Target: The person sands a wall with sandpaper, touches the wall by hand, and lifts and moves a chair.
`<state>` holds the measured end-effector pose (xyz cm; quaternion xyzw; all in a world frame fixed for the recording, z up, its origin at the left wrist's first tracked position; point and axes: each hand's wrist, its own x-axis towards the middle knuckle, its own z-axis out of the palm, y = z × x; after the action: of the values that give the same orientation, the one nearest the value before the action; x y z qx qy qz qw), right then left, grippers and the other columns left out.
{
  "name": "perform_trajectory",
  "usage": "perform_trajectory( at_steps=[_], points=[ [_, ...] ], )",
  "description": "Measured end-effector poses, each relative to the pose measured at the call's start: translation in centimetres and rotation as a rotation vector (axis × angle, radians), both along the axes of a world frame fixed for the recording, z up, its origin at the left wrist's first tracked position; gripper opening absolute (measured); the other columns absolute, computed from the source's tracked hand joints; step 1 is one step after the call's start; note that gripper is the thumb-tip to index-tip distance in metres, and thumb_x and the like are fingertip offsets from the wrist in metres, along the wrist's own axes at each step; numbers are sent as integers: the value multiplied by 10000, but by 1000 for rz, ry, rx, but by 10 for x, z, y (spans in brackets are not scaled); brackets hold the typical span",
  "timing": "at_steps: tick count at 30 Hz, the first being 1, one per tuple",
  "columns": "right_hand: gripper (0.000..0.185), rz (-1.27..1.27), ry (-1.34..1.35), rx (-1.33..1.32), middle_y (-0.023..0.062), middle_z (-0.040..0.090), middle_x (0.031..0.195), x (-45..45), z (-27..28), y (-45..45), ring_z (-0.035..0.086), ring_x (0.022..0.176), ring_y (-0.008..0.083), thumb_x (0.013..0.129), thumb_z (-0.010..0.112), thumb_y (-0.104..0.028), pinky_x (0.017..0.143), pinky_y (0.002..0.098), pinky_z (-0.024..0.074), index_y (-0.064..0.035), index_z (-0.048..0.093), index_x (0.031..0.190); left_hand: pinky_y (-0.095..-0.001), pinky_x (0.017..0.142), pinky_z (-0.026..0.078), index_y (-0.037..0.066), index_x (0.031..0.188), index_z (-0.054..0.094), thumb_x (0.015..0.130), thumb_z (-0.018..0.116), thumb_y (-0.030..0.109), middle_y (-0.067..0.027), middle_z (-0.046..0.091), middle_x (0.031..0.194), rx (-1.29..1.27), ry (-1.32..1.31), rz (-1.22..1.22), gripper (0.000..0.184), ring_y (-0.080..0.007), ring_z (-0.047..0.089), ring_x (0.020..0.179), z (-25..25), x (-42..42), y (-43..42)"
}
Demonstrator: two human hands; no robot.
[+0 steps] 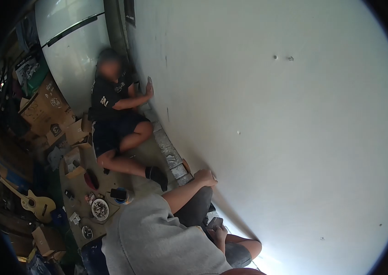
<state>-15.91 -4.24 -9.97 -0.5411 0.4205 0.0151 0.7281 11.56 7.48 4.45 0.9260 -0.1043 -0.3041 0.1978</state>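
Note:
My left hand is closed at the surface of the white wall, above my bent knee. A small pale edge shows at its fingers, too small to name. Lower down, between my folded legs, my right hand has its fingers round a dark, flat block. My grey shirt fills the bottom of the view.
A co-worker sits on the floor at upper left, one hand on the wall. Nearby are grey blocks along the wall base, a bowl, a guitar, cardboard boxes and a fridge.

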Motion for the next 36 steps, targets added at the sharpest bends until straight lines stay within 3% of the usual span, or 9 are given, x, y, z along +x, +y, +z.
perform_trajectory(
  at_steps=[6, 8, 10, 12, 16, 22, 24, 29, 36],
  points=[
    [226, 8, 45, -72, 120, 607, 871, 4, 14, 1, 627, 750, 247, 804, 466, 20, 631, 395, 570, 71, 568, 999, -463, 842, 480, 89, 1119, 617, 734, 586, 240, -140, 610, 1136, 98, 58, 58, 415, -324, 580, 1061, -17, 22, -22],
    [216, 1, 71, -71, 115, 606, 864, 4, 24, 0, 626, 743, 239, 803, 472, 16, 611, 385, 570, 66, 572, 987, -467, 842, 479, 89, 1120, 617, 733, 587, 235, -139, 608, 1139, 75, 51, 48, 415, -321, 579, 1066, -24, 23, -21],
    [338, -12, 129, -55, 140, 628, 911, 7, 37, 4, 628, 798, 229, 707, 504, 14, 712, 319, 503, 120, 591, 1016, -471, 843, 477, 90, 1122, 616, 733, 588, 230, -139, 607, 1141, 58, 39, 35, 414, -318, 578, 1070, -24, 23, -19],
    [333, -13, 109, -25, 140, 627, 908, 10, 34, 3, 628, 793, 232, 706, 508, 16, 708, 320, 504, 124, 590, 1010, -407, 866, 471, 96, 1094, 632, 723, 573, 245, -122, 609, 1144, 57, 25, 68, 404, -295, 572, 1082, -13, 19, -18],
    [309, -39, 81, 10, 137, 625, 895, 9, 34, 4, 627, 778, 229, 712, 510, 16, 701, 312, 506, 116, 593, 992, -470, 839, 478, 87, 1114, 617, 736, 582, 227, -139, 609, 1136, 31, 32, 79, 405, -316, 582, 1063, -24, 22, -19],
    [265, 143, 36, -50, 132, 604, 888, 7, 34, -5, 623, 766, 229, 740, 464, 50, 697, 326, 524, 96, 573, 976, -431, 809, 488, 106, 1057, 644, 726, 592, 220, -119, 628, 1088, 38, -6, 139, 354, -301, 602, 1025, -25, 19, -21],
    [233, -11, 29, -44, 116, 590, 857, 10, 45, 5, 617, 753, 220, 743, 455, 51, 685, 326, 523, 89, 561, 947, -409, 795, 484, 113, 1043, 652, 718, 597, 221, -103, 638, 1068, 85, -28, 64, 347, -281, 611, 1008, -24, 20, -26],
    [220, 111, 12, -66, 113, 589, 863, 7, 34, -6, 607, 736, 204, 740, 457, 33, 590, 303, 517, 58, 566, 930, -403, 785, 475, 116, 1024, 660, 720, 585, 230, -95, 644, 1056, 19, -106, 36, 334, -259, 618, 998, -22, 19, -26],
    [264, -10, 54, 57, 131, 600, 900, 0, 25, -6, 628, 773, 237, 774, 455, 38, 672, 322, 543, 63, 552, 1019, -377, 807, 465, 107, 1005, 661, 716, 568, 209, -106, 641, 1042, 21, -129, 38, 320, -261, 612, 997, -12, 14, -15]
  ],
)
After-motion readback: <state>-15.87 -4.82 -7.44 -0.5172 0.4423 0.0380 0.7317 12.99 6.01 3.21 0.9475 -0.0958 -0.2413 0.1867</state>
